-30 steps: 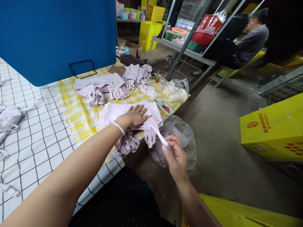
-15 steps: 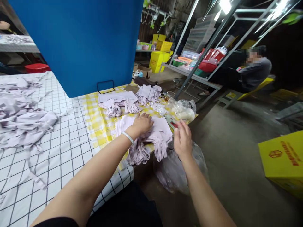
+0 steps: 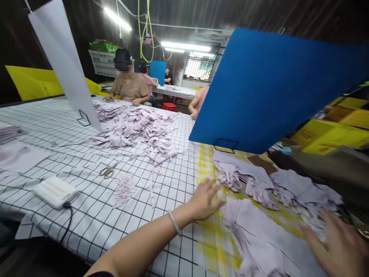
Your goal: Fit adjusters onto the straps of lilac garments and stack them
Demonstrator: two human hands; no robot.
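Observation:
My left hand (image 3: 205, 199) hovers low over the checked tablecloth, fingers spread, holding nothing, just left of a flat stack of pale lilac gloves (image 3: 259, 238). My right hand (image 3: 338, 244) is blurred at the lower right, fingers stretched out over the edge of that stack. More lilac glove bundles (image 3: 245, 181) lie beyond on the yellow checked cloth (image 3: 204, 154). A large heap of loose lilac gloves (image 3: 135, 129) covers the middle of the table.
A blue divider board (image 3: 273, 88) stands at the right, a white one (image 3: 63, 57) at the left. Scissors (image 3: 108, 170), a white power bank (image 3: 54, 191) with cable and a patch of small lilac scraps (image 3: 124, 188) lie on the cloth. A person (image 3: 129, 84) sits across the table.
The view has swung sharply left, from the table's right end to the whole table. My left hand has lifted off the glove stack and moved left. My right hand has let go of the strip.

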